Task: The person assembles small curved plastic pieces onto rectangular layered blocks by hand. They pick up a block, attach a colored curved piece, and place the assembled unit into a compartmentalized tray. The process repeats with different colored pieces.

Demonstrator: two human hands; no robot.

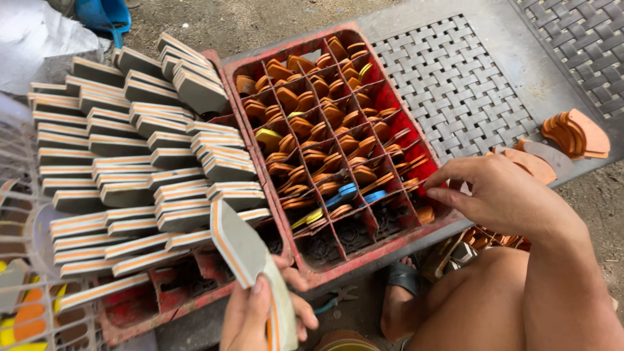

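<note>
Head view
Left hand (pixel 260 312): closed around a stack of grey wedges (pixel 250 260) with orange and white edge stripes, thumb on top, stack tilted toward the crates; exact number in the grip not clear, at least two.
Right hand (pixel 500 192): fingers half curled, narrow, fingertips at the right rim of the divided crate (pixel 416 140), touching or just over small orange pieces (pixel 325 130); whether anything is pinched cannot be told.
Divided crate: one, red, gridded into many cells, most filled with orange curved pieces standing on edge; a few yellow ones (pixel 268 136), about three; blue ones (pixel 348 192), two; front cells bare.
Second crate (pixel 162 296): one, red, left of the first, touching it, piled with rows of striped wedges (pixel 130 162), far too many to count.
Worktop (pixel 455 84): grey woven panels, two visible, under and behind the crates.
Loose stack (pixel 575 133): one pile of orange pieces, right of the hand, well apart from the crate.
Knee (pixel 481 299): bare, below the right hand.
</note>
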